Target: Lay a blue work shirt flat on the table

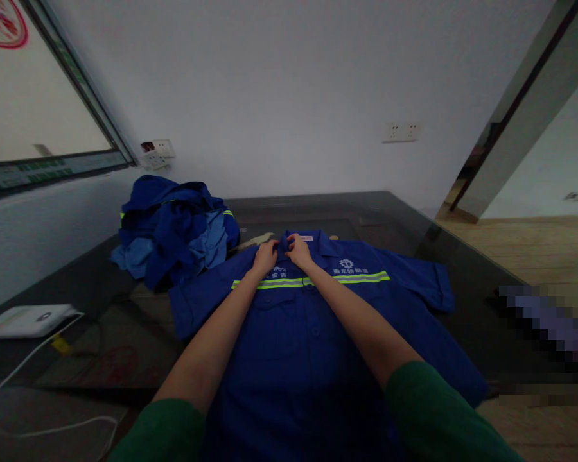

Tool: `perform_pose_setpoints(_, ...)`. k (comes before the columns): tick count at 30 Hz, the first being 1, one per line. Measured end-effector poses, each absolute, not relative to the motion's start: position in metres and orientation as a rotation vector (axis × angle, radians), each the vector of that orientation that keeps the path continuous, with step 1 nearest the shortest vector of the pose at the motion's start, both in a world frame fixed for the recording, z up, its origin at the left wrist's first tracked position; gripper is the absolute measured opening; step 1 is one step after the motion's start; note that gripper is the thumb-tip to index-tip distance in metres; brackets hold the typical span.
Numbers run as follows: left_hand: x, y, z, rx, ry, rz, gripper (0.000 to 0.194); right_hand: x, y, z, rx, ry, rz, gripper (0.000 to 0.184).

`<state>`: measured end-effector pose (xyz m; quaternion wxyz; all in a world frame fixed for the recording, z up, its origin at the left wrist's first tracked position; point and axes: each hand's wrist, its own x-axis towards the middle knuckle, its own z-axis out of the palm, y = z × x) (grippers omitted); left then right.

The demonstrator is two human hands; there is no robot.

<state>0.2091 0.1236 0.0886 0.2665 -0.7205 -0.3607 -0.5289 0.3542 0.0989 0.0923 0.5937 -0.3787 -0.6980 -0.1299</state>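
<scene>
A blue short-sleeved work shirt [284, 333] lies spread front side up on the dark table, its collar toward the wall. A yellow-green reflective stripe and white printing cross its chest. At the left side of the collar, my left hand [266, 256] is closed with its fingertips on the cloth. Just to the right, my right hand [298, 250] pinches the collar's edge near the neck opening. The two hands are close together, and their fingertips partly hide the collar there.
A heap of crumpled blue clothes [173, 231] sits at the back left of the table [366, 208]. A white device [29, 321] with a white cable [24, 366] lies at the left. Wall sockets [401, 132] are on the wall behind. A pixelated patch covers the right edge.
</scene>
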Motion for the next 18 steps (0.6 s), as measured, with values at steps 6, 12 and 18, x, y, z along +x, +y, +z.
perform_pose_setpoints(6, 0.207, 0.116, 0.083, -1.930, -1.014, -1.381, 0.038, 0.360, 0.104, 0.093, -0.788, -1.595, -0.167, 0.041)
perform_pose_setpoints(12, 0.214, 0.109, 0.082, -1.900, -1.061, -1.322, 0.039, 0.358, 0.105, 0.100, -0.791, -1.589, -0.099, 0.047)
perform_pose_setpoints(18, 0.218, 0.107, 0.080, -1.886, -1.091, -1.271, 0.038, 0.358, 0.100, 0.100, -0.813, -1.620, -0.081, 0.045)
